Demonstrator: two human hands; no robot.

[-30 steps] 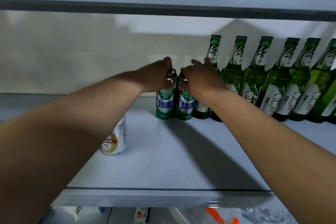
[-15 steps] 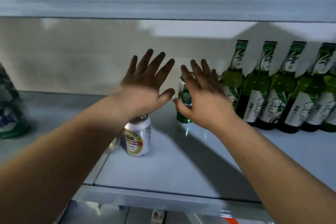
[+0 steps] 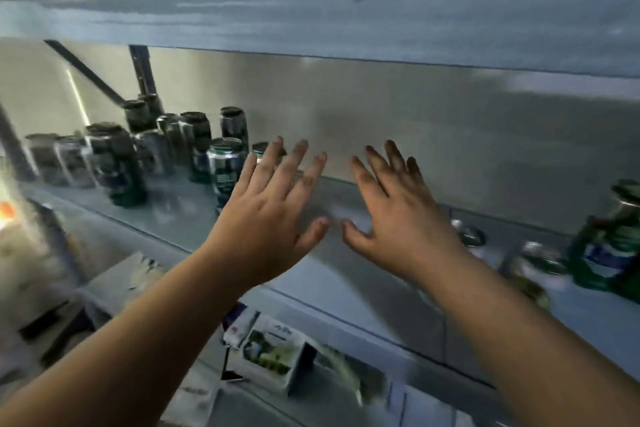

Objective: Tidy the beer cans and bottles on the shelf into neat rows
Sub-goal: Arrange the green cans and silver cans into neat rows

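Above the middle of the shelf (image 3: 180, 218), the left hand (image 3: 268, 218) and the right hand (image 3: 394, 215) are held spread flat, fingers straight, with nothing grasped. A loose cluster of dark beer cans (image 3: 114, 163) is seen towards the shelf's left end, one green can (image 3: 225, 166) standing nearest the shelf's middle. Blurred cans (image 3: 609, 250) are found at the shelf's right end.

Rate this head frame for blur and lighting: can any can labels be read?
Head view: motion smear throughout; the left cluster of cans is dark and streaked, the green can at far right ghosted, labels unreadable; glare blows out the left edge; the left hand and right hand are sharpest.
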